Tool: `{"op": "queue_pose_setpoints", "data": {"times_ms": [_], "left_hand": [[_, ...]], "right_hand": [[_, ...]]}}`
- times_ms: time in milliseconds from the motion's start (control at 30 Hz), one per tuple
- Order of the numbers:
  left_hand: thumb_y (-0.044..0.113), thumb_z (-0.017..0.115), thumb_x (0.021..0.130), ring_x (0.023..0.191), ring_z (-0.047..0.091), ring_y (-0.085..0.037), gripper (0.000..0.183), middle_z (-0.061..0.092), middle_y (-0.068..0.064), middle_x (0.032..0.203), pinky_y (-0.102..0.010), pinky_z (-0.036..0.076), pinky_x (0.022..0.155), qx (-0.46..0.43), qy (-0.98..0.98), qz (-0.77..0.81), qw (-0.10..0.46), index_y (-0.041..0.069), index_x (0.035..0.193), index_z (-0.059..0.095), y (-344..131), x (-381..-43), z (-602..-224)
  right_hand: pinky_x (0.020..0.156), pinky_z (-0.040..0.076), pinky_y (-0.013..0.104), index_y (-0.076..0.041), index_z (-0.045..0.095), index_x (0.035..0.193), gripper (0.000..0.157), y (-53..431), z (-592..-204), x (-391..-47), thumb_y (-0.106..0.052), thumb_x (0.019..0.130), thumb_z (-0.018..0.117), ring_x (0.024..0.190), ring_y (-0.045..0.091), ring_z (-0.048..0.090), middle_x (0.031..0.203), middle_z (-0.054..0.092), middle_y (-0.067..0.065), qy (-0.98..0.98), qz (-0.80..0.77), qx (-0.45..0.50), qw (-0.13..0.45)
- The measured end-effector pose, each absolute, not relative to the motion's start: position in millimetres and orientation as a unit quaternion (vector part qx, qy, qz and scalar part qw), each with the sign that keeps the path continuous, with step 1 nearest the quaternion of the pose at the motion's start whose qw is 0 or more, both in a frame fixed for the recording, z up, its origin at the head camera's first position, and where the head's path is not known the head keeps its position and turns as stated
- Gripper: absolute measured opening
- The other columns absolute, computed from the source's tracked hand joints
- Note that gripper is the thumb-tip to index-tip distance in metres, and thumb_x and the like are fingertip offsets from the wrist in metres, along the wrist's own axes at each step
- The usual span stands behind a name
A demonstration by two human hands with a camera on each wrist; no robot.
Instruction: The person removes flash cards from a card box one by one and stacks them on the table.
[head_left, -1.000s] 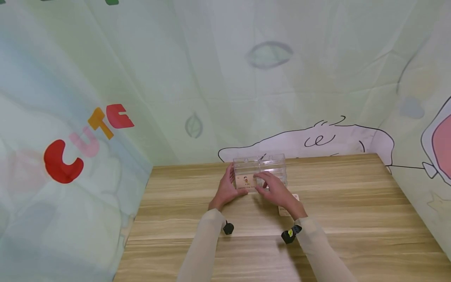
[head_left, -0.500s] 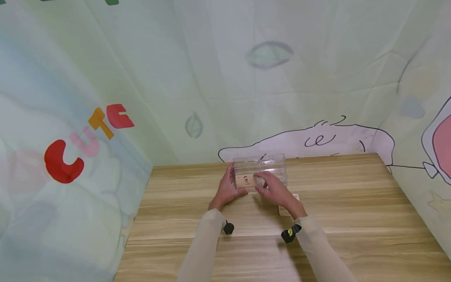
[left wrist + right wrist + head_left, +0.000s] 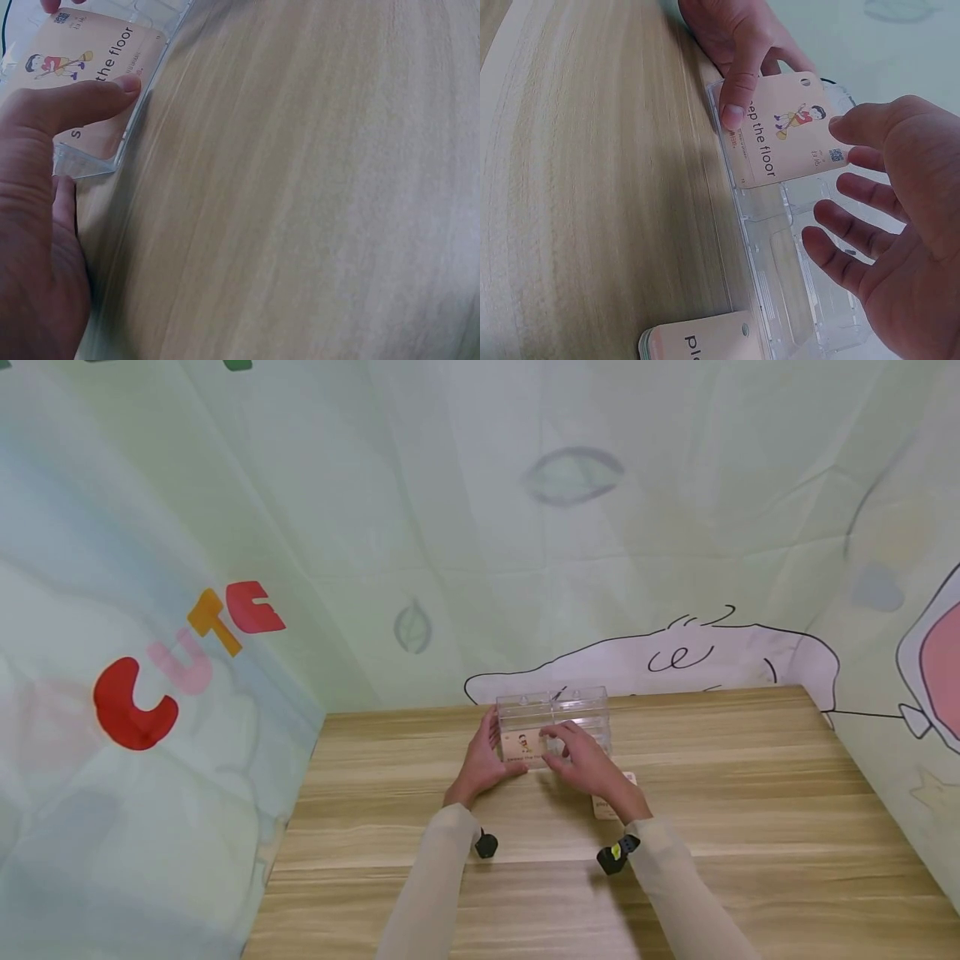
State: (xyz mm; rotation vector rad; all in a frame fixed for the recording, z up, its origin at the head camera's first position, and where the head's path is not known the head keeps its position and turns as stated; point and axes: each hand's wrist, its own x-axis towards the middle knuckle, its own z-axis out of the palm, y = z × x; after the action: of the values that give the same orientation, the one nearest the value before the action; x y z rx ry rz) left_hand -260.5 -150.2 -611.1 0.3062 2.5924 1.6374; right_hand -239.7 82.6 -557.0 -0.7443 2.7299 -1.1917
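Note:
A flash card (image 3: pixel 522 745) with a cartoon figure and the printed words "the floor" lies at the left end of a clear plastic case (image 3: pixel 579 702). My left hand (image 3: pixel 481 763) grips that end of the case. Its thumb (image 3: pixel 105 101) lies over the card's lower edge, while its other fingers are behind the case and partly hidden. At the card's QR-code corner my right hand (image 3: pixel 588 764) pinches the card between thumb and index finger (image 3: pixel 866 158). The other right fingers are spread over the case's open compartments.
A small stack of cards (image 3: pixel 709 339) lies on the wooden table (image 3: pixel 735 810) below the case, partly under my right wrist in the head view. A printed curtain (image 3: pixel 450 527) hangs close behind the case. Black wrist cameras (image 3: pixel 486 845) sit on both wrists.
Both hands, the card and the case stay nearly in place. My right hand and wrist have shifted only very slightly.

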Motion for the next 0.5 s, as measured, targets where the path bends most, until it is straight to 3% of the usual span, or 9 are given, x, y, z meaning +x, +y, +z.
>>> {"op": "queue_pose_setpoints", "data": {"times_ms": [200,500], "left_hand": [[0.01,0.096,0.072,0.151,0.035,-0.033,0.124,0.033,-0.02,0.165,-0.04,0.032,0.124,0.104,0.834,0.541,0.017,0.01,0.166,0.014,-149,-259,-610],[-0.004,0.09,0.073,0.148,0.035,-0.045,0.115,0.033,-0.032,0.16,-0.048,0.032,0.123,0.116,0.819,0.562,0.015,-0.006,0.161,0.016,-145,-241,-571]], "right_hand": [[0.073,0.054,0.032,-0.005,0.063,0.136,0.039,83,-557,-239,-0.019,0.1,0.069,0.09,0.02,0.058,0.127,0.061,0.014,0.886,-0.392,-0.247,0.022],[0.073,0.054,0.033,-0.002,0.064,0.131,0.036,84,-560,-237,-0.015,0.098,0.071,0.087,0.019,0.059,0.125,0.066,0.012,0.875,-0.408,-0.259,-0.006]]}}
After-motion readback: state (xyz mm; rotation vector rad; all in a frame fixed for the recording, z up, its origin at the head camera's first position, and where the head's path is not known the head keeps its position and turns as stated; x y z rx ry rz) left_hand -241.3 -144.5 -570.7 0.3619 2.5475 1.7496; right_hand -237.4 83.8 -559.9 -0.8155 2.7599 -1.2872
